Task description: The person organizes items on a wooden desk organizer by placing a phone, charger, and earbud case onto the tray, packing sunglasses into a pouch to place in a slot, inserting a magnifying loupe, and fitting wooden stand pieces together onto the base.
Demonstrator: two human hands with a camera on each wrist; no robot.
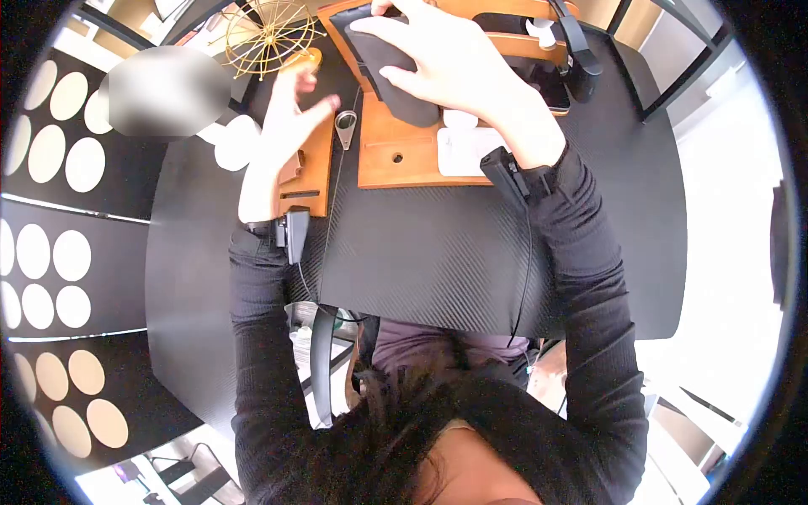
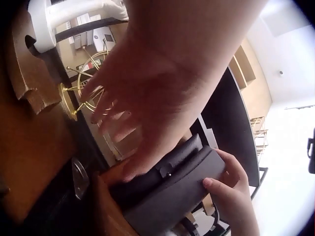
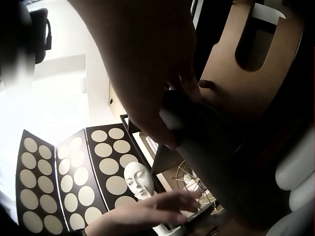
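A dark grey soft case [image 1: 380, 52] is held over the wooden desk organiser [image 1: 396, 156] at the far side of the black table. My right hand [image 1: 446, 59] grips it from above, fingers curled round its far end [image 2: 229, 187]. The case [image 2: 172, 196] shows a small stud on its flap. My left hand [image 1: 290, 109] hovers just left of it with fingers spread and holds nothing. Its thumb [image 2: 133, 167] lies by the case's near end; I cannot tell whether it touches. In the right wrist view, the case [image 3: 211, 152] sits under my right hand [image 3: 147, 73].
A gold wire ornament [image 1: 269, 34] stands at the back left, beside a white mannequin head [image 3: 140, 179]. A small metal clip [image 1: 346, 124] and a white box [image 1: 463, 151] lie by the organiser. A black stand [image 1: 581, 50] rises at the back right. Bare black tabletop [image 1: 421, 252] lies before me.
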